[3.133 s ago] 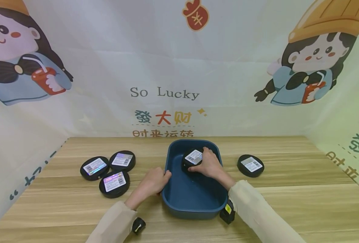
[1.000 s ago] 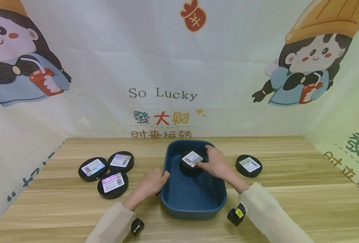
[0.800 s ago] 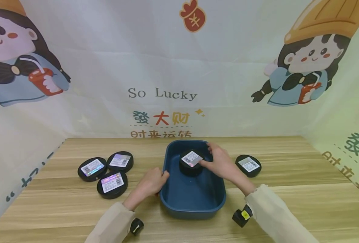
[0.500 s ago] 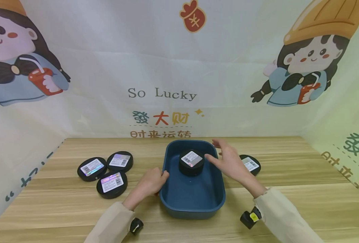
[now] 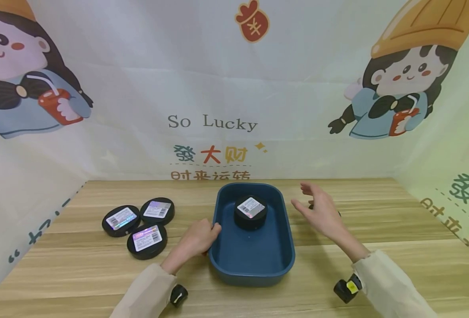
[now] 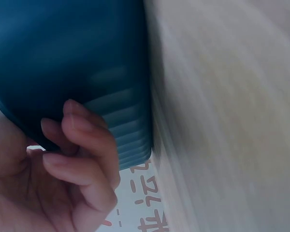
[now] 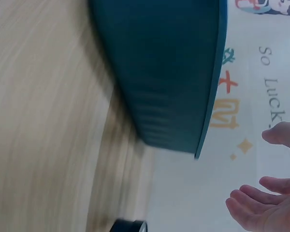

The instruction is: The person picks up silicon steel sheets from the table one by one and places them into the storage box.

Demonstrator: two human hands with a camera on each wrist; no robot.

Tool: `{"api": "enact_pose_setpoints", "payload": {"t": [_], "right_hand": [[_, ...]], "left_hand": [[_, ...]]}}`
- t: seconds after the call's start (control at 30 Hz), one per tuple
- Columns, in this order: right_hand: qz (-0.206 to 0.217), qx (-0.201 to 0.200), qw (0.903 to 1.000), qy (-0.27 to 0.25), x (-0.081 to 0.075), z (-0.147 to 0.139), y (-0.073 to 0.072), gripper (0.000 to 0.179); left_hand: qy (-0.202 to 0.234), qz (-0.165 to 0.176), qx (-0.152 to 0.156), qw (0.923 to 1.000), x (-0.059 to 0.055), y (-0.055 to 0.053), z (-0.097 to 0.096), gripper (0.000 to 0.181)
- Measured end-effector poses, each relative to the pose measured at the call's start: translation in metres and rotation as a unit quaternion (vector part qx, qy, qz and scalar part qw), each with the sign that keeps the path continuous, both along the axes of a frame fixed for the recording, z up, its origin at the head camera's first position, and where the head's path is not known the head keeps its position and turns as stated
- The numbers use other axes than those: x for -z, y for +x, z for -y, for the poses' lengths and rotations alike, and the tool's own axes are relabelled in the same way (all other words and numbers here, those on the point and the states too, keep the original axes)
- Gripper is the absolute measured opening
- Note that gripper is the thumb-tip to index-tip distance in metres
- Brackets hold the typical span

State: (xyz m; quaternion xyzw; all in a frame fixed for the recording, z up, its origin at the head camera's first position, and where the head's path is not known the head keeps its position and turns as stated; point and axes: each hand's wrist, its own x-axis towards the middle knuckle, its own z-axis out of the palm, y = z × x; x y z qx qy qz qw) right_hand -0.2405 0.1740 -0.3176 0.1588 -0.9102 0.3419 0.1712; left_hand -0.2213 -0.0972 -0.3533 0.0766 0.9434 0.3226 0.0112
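- Key rel: R disc (image 7: 128, 226) sits on table (image 5: 377, 269), right of box (image 5: 251, 281); R hand (image 5: 322, 213) mostly hides it in head view. Looks like hand is over it, no contact visible; exact ht n/a.
- R hand is the nearer one; L hand (image 5: 200, 237) is across the box.
- Disc is round, so no long axis. Box long axis runs fwd, away from person.
- R grip: wide, thumb & fingers apart, holding nothing.
- L grip: fingers curled at box's L rim, holding the box.
- In box, toward far end: disc pile (image 5: 250, 214), label up. Taller than a single disc, prob 2 stacked; can't confirm.
- L grp: front disc (image 5: 147, 241), back disc (image 5: 157, 211), outer disc (image 5: 121, 220); flat, close together, labels up, apart from box.
- Qty: 1 box, 2 hands, 3 discs L, 1 disc R, 1 pile in box (pile qty unclear).
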Motion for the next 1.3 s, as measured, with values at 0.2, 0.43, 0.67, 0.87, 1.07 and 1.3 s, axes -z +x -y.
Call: {"api": "enact_pose_setpoints", "payload": {"t": [0.2, 0.43, 0.67, 0.87, 1.07, 1.3], "right_hand": [[0.006, 0.006, 0.9999, -0.009, 0.005, -0.014, -0.002, 0.047], [0.027, 0.025, 0.9992, -0.012, 0.01, -0.03, -0.004, 0.049], [0.039, 0.053, 0.9978, 0.005, 0.014, -0.042, -0.008, 0.051], [0.044, 0.069, 0.9966, 0.01, 0.019, -0.049, -0.009, 0.051], [0.065, 0.074, 0.9949, 0.018, 0.023, -0.056, -0.01, 0.055], [0.085, 0.075, 0.9931, 0.026, 0.028, -0.062, -0.009, 0.058]], "left_hand": [[-0.001, -0.001, 0.005, 1.0, -0.001, 0.0, -0.001, 0.04], [-0.001, -0.002, 0.006, 1.0, -0.002, 0.001, -0.002, 0.041], [0.004, 0.0, 0.003, 1.0, -0.001, 0.001, -0.002, 0.039], [0.006, 0.005, 0.002, 1.0, -0.001, 0.0, -0.001, 0.04], [0.004, 0.001, 0.002, 1.0, -0.002, 0.001, -0.001, 0.038], [0.0, -0.005, 0.0, 1.0, -0.001, 0.001, -0.002, 0.037]]}}
